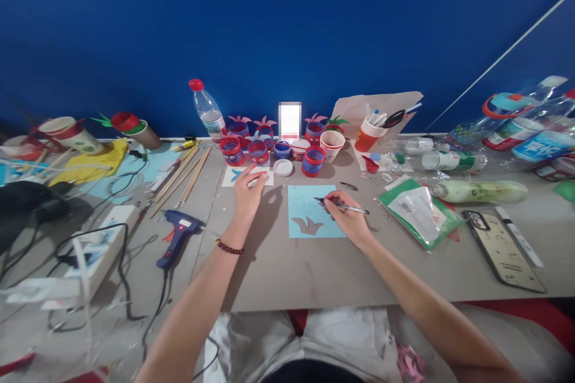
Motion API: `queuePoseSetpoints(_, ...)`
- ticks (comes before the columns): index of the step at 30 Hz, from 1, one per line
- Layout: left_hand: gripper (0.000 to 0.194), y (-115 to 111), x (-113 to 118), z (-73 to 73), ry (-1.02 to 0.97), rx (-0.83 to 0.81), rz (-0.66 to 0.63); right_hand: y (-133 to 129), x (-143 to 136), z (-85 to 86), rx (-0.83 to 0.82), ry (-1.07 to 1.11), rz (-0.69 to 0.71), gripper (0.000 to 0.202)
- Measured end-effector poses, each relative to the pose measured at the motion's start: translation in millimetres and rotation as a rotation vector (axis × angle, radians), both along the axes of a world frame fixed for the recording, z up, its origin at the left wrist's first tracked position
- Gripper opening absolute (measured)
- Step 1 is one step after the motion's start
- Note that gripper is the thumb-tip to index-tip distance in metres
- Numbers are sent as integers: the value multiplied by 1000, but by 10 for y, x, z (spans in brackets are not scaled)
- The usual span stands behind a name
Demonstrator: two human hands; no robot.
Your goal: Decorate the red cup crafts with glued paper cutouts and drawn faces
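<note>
One pen (354,209) clamped in the right hand (353,224) — aimed left over the blue paper (330,229). Farther off with the left hand (247,190), loosely open-fingered.

From my end I see both arms reaching forward, bare along the forearms. The left forearm (204,287) points toward 1 o'clock, its left hand (251,184) out at my 11, fingers loosely bent and holding nothing. The right forearm (415,290) angles toward 10 o'clock; I read the right hand (345,209) at my 1, thumb and fingers closed in a writing pinch.
</note>
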State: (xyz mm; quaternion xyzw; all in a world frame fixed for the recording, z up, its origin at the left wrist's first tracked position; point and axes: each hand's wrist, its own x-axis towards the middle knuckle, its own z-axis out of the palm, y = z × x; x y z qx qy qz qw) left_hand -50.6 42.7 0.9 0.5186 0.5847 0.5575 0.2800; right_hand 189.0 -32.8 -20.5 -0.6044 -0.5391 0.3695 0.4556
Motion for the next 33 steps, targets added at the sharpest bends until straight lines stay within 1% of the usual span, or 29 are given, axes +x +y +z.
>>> queuePoseSetpoints(3, 10, -36, 52, -6, 143, -12, -107, 1, -1, 146, 47, 18, -62, 31)
queuePoseSetpoints(6, 14, -59, 89, -33, 266, -13, -169, -30, 54, 369, 122, -55, -109, 35)
queuePoseSetpoints(7, 16, -67, 96, -42, 309, 1, -183, -45, 91, 444, 166, -118, -105, 35)
queuePoseSetpoints(9, 23, -87, 99, -52, 404, 35, -210, -63, 189, 560, 253, -314, -68, 32)
queuePoseSetpoints(11, 29, -111, 93, -49, 520, 54, -229, -39, 311, 596, 274, -548, -28, 30)
queuePoseSetpoints(13, 26, -141, 91, -33, 646, 75, -238, 37, 439, 532, 239, -720, 5, 27)
queuePoseSetpoints(14, 23, -159, 94, -23, 702, 90, -241, 90, 500, 467, 224, -765, 29, 26)
queuePoseSetpoints(15, 24, -178, 103, -11, 749, 106, -242, 147, 556, 385, 221, -787, 50, 26)
queuePoseSetpoints(16, 28, -201, 116, 2, 784, 118, -242, 205, 608, 295, 226, -795, 49, 26)
queuePoseSetpoints(17, 33, -224, 135, 14, 806, 121, -242, 260, 654, 203, 237, -799, 16, 26)
queuePoseSetpoints(19, 32, -277, 185, 38, 825, 102, -249, 350, 733, 41, 262, -806, -37, 27)
queuePoseSetpoints(22, 24, -358, 267, 68, 828, 67, -279, 426, 813, -99, 318, -770, 32, 27)
queuePoseSetpoints(24, 22, -410, 312, 82, 832, 65, -311, 439, 831, -132, 338, -734, 70, 25)
queuePoseSetpoints(26, 21, -459, 349, 91, 831, 94, -351, 423, 808, -148, 334, -658, 55, 23)
queuePoseSetpoints(28, 21, -508, 380, 91, 825, 151, -398, 387, 744, -169, 297, -502, 26, 24)
queuePoseSetpoints(30, 24, -554, 414, 79, 828, 206, -449, 340, 644, -190, 238, -280, 23, 28)
queuePoseSetpoints(33, 32, -610, 472, 30, 840, 265, -517, 264, 454, -178, 156, 104, 108, 37)
